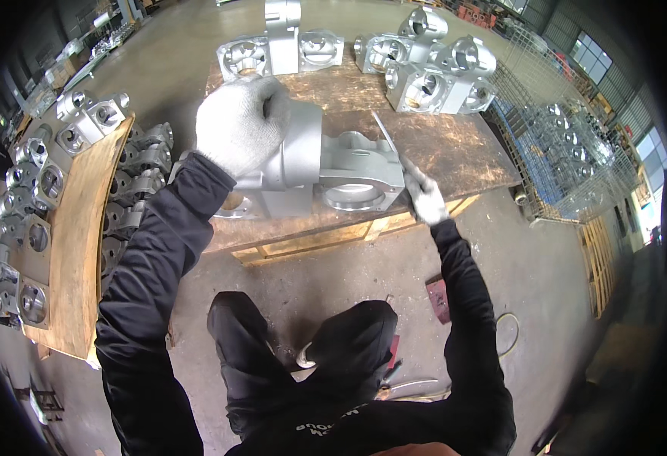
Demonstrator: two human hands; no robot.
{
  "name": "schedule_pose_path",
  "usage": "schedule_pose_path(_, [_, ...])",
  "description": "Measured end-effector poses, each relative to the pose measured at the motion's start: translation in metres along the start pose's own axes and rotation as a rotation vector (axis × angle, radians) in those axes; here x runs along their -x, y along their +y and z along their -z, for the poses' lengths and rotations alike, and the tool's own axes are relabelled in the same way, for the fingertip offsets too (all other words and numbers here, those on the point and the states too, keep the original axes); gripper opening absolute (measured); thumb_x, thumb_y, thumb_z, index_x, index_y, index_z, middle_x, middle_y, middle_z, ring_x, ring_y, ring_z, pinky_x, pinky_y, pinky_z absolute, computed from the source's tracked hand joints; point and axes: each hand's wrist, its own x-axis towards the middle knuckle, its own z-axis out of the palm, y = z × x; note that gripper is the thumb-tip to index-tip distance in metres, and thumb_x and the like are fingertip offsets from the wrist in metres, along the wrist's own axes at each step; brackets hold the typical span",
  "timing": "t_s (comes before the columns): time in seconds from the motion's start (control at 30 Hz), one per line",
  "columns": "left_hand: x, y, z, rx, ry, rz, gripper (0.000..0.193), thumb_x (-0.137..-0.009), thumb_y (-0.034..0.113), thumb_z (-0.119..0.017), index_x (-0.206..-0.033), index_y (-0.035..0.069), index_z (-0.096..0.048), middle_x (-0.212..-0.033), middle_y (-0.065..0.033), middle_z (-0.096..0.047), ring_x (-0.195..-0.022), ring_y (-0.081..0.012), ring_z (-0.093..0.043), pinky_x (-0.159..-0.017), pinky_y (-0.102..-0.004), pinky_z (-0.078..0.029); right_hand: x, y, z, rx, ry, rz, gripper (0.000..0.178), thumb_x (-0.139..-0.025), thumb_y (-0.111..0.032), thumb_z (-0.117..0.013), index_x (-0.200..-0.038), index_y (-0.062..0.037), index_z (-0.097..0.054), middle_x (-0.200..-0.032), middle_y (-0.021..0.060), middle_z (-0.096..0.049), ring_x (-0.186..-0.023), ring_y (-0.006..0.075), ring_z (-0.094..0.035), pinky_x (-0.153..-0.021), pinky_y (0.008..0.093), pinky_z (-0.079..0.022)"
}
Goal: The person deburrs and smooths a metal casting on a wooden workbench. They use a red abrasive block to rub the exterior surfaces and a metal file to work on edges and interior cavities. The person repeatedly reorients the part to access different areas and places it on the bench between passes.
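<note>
So this looks mid-job to me: a big silver metal casting (362, 169) sits near the front edge of a brown wooden worktable (463, 148), and the right hand (428, 199), gloved, has a thin flat tool (384, 131) angled up at the casting's right end. Fingers are closed around the tool's lower end, though the grip itself is partly hidden. The left hand (242, 121), also gloved, is up at the big round section with its fingers curled in; can't tell if it's pinching anything or just leaning there.

As for what's done, can't really say. Three similar castings stand at the back of the table, one at left (282, 49) and a pair at right (440, 76), but nothing shows whether they're finished or waiting.

Container-wise, there's a wire cage (558, 209) right beside the table, with a bunch of silver parts (569, 129) in it, too jumbled to count. Over on the left, more castings (33, 235) stand on a wooden platform (82, 228), with others just beside it.
</note>
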Motion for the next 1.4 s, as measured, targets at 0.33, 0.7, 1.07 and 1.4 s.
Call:
schedule_pose_path(0.33, [0.067,0.045,0.028,-0.012,0.086,-0.037,0.025,-0.085,0.008,-0.064,-0.107,0.005,-0.074,-0.103,-0.0132,-0.073,-0.095,-0.0353,-0.069,-0.081,-0.0421,-0.057,0.006,-0.163,0.007,0.443,-0.127,-0.57,0.051,-0.104,-0.04,-0.059,-0.143,-0.0074,-0.063,-0.074,0.0022,-0.064,-0.05,0.013,-0.056,-0.045,0.03,-0.045])
schedule_pose_path(0.7, [0.119,0.06,0.024,-0.111,0.225,-0.152,0.038,-0.076,0.018,-0.067,-0.112,0.009,-0.072,-0.113,-0.0081,-0.069,-0.112,-0.0305,-0.066,-0.076,-0.0402,-0.061,0.0,-0.194,-0.046,1.132,-0.249,-0.125,0.044,-0.104,-0.027,-0.049,-0.144,-0.0138,-0.063,-0.078,0.0209,-0.068,-0.078,0.0337,-0.073,-0.074,0.0443,-0.059])
schedule_pose_path(1.07, [0.153,0.072,0.028,-0.012,0.172,-0.115,0.043,-0.076,0.01,-0.065,-0.118,0.007,-0.072,-0.122,-0.0092,-0.067,-0.118,-0.0321,-0.063,-0.095,-0.0417,-0.057,0.045,-0.174,-0.055,0.378,-0.104,-0.428,0.053,-0.107,-0.035,-0.054,-0.152,-0.0078,-0.053,-0.066,0.0038,-0.059,-0.052,0.0121,-0.058,-0.045,0.0289,-0.049])
schedule_pose_path(1.4, [0.157,0.073,0.028,-0.019,0.185,-0.185,0.048,-0.072,0.011,-0.068,-0.119,0.002,-0.07,-0.123,-0.0133,-0.065,-0.121,-0.0349,-0.061,-0.1,-0.0448,-0.054,0.021,-0.194,-0.1,1.036,-0.235,0.114,0.037,-0.096,-0.016,-0.053,-0.129,-0.0078,-0.068,-0.085,0.0217,-0.073,-0.068,0.0341,-0.074,-0.064,0.0476,-0.06])
